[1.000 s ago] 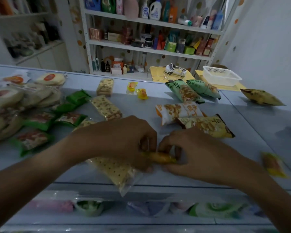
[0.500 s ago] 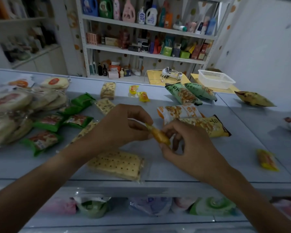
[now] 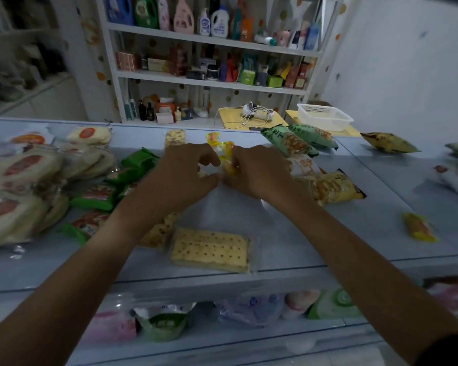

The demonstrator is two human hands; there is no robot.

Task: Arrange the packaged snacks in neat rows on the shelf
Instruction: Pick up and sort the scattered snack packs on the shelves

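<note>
Counter (image 3: 328, 228) first: a pale blue glass-topped shelf runs across the whole view, and we work at its far middle. We have both hands out over it. Our left hand (image 3: 180, 178) and right hand (image 3: 259, 173) meet fingertip to fingertip, fingers curled, pinching a small yellow snack packet (image 3: 226, 161) between them, just short of two like packets (image 3: 217, 141) at the back edge. Whether the held packet already touches the glass we cannot tell; the fingers hide its lower end.

Step in hand, as we judge it: seating this packet in line with its two fellows. To do it well we should square its long edge with theirs, set it just beside and not overlapping, and let go with both hands together so the slick wrapper does not twist.

Surface, large to small: stacked round flatbreads in clear bags (image 3: 24, 180) at far left; green wrapped snacks (image 3: 95, 196) beside them; puffed-snack bags (image 3: 328, 186) right of our hands; a clear pack of crackers (image 3: 209, 249) near the front edge; one stray yellow packet (image 3: 419, 228) well apart at right, still to gather.

Room: a white shelving rack (image 3: 209, 83) of bottles and boxes behind, a white basket (image 3: 324, 116) on a yellow table.
</note>
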